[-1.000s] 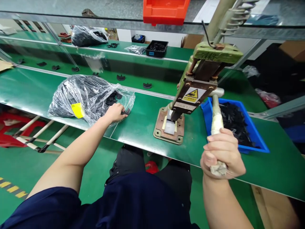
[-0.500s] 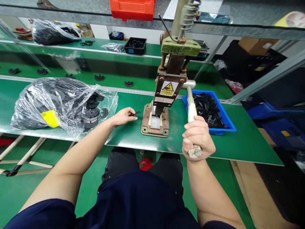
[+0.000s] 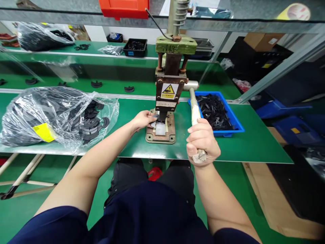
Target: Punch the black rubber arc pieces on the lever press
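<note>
One left hand (image 3: 143,121) and one right hand (image 3: 204,140) at a press (image 3: 169,71).
The left pinches a small dark piece (image 3: 155,116) at the left of the press base (image 3: 150,137), its shape hard to make out; the right wraps around the handle (image 3: 194,105). A bag (image 3: 56,113) of black parts (image 3: 90,125) lies left on the green table (image 3: 259,149), a blue bin (image 3: 237,128) stands right.

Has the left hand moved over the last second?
Yes. Judged against the fixed press base, the left hand has moved rightward, from the clear plastic bag to the base's left side.
</note>
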The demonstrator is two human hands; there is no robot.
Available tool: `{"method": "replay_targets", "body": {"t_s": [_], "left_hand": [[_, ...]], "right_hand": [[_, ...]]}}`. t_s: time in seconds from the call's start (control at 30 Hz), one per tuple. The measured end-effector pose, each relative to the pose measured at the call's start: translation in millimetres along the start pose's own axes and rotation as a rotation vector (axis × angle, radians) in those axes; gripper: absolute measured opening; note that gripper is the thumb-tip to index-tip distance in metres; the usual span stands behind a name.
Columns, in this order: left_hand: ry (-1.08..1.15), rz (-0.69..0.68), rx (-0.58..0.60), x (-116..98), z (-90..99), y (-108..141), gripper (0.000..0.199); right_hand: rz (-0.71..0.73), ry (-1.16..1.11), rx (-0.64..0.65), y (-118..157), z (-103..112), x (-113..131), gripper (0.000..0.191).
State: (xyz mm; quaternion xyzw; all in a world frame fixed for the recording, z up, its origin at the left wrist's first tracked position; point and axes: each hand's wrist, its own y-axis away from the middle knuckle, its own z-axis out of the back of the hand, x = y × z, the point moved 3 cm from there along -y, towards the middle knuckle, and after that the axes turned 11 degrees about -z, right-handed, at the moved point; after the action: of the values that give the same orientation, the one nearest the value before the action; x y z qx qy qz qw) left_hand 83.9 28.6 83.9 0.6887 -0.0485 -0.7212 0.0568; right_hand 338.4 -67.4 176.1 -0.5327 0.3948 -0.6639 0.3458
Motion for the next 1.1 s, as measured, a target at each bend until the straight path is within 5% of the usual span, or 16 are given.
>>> {"method": "replay_targets", "body": {"t_s": [0.27,0.5,0.9,1.1], "left_hand": [[-0.207,-0.061,0.006,3.7,-8.7,-14.7,0.034],[-0.587,-0.229,0.003,-7.0,-9.5,0.3,0.025],[-0.262,-0.108,0.064,10.5,-12.4,22.1,0.037],[-0.229,-0.106,0.065,7.0,9.1,7.4,0.042]], "right_hand": [[0.004,-0.024,-0.011,-0.3,-0.9,0.1,0.023],[-0.001,-0.026,0.003,1.2,0.6,-1.6,0.024],[-0.021,-0.038,-0.009,2.0,0.4,-1.6,0.024],[-0.028,-0.048,-0.015,1.9,-0.1,-0.1,0.025]]}}
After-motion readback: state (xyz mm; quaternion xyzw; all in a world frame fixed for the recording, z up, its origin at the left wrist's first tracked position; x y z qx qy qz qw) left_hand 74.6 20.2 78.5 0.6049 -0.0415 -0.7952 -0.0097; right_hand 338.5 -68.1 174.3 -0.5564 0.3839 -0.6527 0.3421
